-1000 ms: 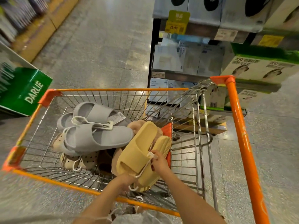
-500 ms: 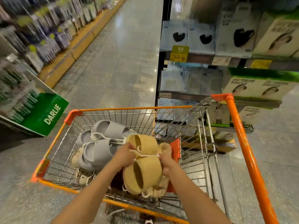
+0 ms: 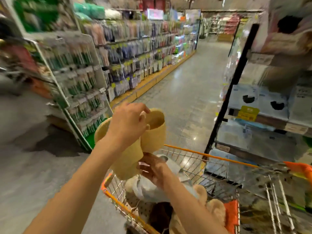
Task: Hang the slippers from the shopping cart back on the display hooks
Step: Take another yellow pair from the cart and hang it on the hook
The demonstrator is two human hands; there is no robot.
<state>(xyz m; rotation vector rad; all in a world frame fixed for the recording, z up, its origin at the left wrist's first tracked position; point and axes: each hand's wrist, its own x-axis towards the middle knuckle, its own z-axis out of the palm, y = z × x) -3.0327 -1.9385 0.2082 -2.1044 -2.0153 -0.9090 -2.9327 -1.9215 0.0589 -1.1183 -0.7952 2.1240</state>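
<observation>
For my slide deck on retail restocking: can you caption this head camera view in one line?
Both hands lift the yellow slippers out of the orange shopping cart, left hand on top, right hand under them.

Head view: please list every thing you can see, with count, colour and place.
yellow slippers: one pair, pale yellow, lifted above the cart's left front corner.
shopping cart: one, orange rim with metal wire, lower right.
grey slippers: count unclear, light grey, inside the cart under the right hand.
beige fluffy item: one, beige, in the cart near the right forearm; too blurred to identify.
left shelves: long row, mixed colours, along the aisle's left side.
right shelf: one, black frame with pale boxes, right.
floor: grey, glossy.
left hand: grips the yellow slippers from above.
right hand: at the slippers' lower end; grip unclear.
</observation>
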